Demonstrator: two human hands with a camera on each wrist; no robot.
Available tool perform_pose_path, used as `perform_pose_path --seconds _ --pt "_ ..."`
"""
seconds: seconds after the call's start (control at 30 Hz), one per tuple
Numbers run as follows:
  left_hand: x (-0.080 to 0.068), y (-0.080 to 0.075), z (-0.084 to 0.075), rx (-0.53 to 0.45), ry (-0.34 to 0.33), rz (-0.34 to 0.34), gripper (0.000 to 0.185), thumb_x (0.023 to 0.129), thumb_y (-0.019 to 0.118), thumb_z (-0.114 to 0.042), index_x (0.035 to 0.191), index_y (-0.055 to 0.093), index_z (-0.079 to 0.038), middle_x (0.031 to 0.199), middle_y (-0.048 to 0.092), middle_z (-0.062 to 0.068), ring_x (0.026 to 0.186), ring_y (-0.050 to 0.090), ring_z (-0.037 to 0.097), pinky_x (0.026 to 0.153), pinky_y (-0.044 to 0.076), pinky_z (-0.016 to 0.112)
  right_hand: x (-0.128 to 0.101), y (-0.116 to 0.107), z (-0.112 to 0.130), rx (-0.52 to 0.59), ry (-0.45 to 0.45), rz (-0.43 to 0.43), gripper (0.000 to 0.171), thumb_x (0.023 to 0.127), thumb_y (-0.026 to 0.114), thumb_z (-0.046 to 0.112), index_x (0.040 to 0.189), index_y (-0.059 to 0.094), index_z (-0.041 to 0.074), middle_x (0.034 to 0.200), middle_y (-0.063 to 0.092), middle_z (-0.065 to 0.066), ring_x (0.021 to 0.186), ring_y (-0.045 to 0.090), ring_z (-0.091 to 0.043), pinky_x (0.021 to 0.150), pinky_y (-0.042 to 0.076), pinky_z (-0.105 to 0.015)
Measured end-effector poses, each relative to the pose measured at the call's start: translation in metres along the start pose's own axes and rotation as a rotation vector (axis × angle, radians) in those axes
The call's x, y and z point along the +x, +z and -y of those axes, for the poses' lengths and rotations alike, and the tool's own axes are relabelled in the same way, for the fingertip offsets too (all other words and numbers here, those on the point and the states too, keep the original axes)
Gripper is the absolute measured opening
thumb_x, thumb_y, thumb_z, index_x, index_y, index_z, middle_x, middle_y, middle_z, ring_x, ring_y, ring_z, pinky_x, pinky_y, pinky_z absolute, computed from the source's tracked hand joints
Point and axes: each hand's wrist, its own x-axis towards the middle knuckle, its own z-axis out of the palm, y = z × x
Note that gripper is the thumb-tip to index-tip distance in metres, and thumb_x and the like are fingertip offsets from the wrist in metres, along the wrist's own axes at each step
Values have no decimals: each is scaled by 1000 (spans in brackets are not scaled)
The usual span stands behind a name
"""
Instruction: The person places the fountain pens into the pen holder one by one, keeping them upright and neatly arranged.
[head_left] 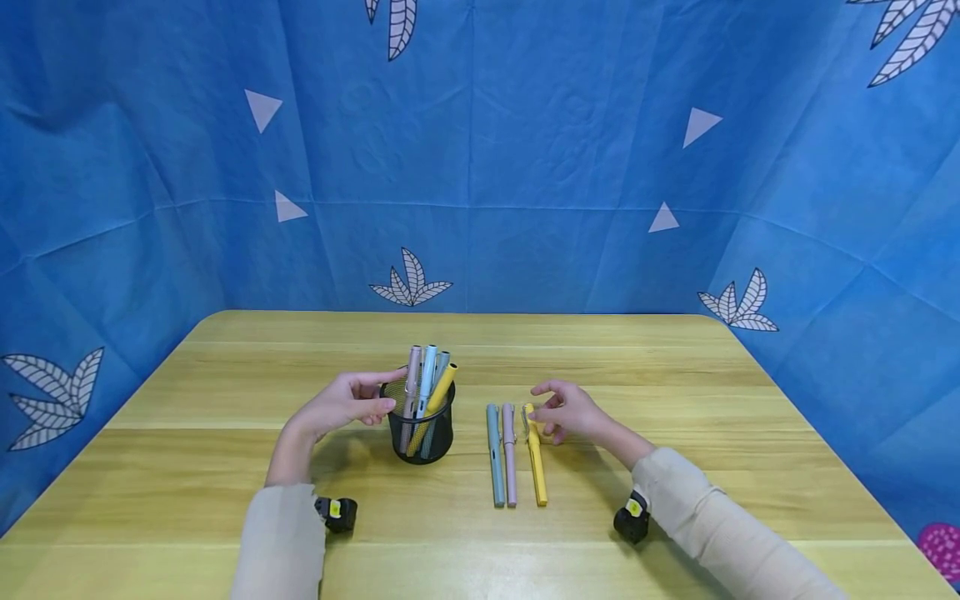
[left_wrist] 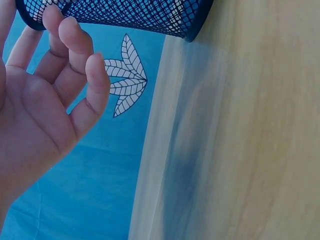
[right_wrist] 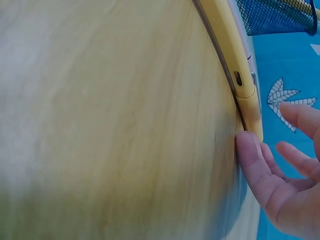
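A black mesh pen holder (head_left: 422, 433) stands upright left of centre, with several pens in it: mauve (head_left: 412, 379), pale blue (head_left: 427, 379), grey-blue and yellow (head_left: 442, 388). My left hand (head_left: 348, 404) holds its rim from the left between thumb and index finger; the other fingers curl loosely below, as the left wrist view shows. On the table lie a grey-blue pen (head_left: 495, 458), a mauve pen (head_left: 510, 458) and a yellow pen (head_left: 537, 467). My right hand (head_left: 572, 414) is at the yellow pen's far end. There the thumb (right_wrist: 250, 150) touches its tip, index finger apart.
The wooden table (head_left: 600, 550) has rounded far corners. A blue patterned cloth (head_left: 480, 150) hangs behind it and along both sides. Each wrist wears a small black camera, one by the left sleeve (head_left: 281, 542), one by the right sleeve (head_left: 720, 521).
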Motion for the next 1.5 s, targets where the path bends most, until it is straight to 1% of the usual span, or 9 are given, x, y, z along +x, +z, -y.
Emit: perform_pose_path --seconds 0.2,0.4,0.6,0.8,1.1,1.33,1.5 --pt "-1 1 -1 -1 -5 -10 55 84 63 -18 133 42 -6 68 46 6 60 49 17 59 46 33 1 -1 -1 2 43 31 51 80 64 7 125 42 -4 82 49 -13 57 52 -18 49 49 -33" --pt "-1 1 -3 5 -17 -16 52 86 61 -13 133 42 -6 70 47 7 62 49 18 60 46 34 3 -2 -1 -25 58 57 57 79 67 9 128 41 -2 81 49 -12 56 51 -17 48 49 -31" --pt "-1 1 -4 7 -28 -21 52 86 61 -13 134 42 -7 70 46 7 62 49 19 60 46 34 3 -2 -1 -51 58 81 61 78 69 9 130 39 -2 74 47 -9 54 49 -15 46 47 -28" --pt "0 1 -2 5 -21 -12 50 87 57 -8 134 41 -6 68 45 6 60 48 17 59 45 33 5 0 -2 -72 63 77 62 76 70 9 130 40 0 70 44 -6 52 47 -14 43 45 -26" --pt "1 0 1 -1 -10 -3 50 87 57 -8 134 40 -5 66 44 6 59 47 17 58 45 32 7 1 -3 -109 68 96 68 72 74 9 130 41 0 70 45 -7 51 44 -14 42 44 -26" --pt "1 0 2 -2 -11 -6 52 86 59 -11 134 41 -6 66 44 6 59 47 16 58 45 32 7 3 -1 -168 71 91 72 69 77 10 130 40 -1 72 46 -8 49 44 -13 42 44 -25" --pt "2 -1 4 -7 -13 -3 53 85 61 -13 134 41 -6 66 44 5 59 47 16 58 45 31 7 5 1 -196 84 76 70 69 77 10 129 43 -1 71 46 -7 48 42 -12 42 45 -26"
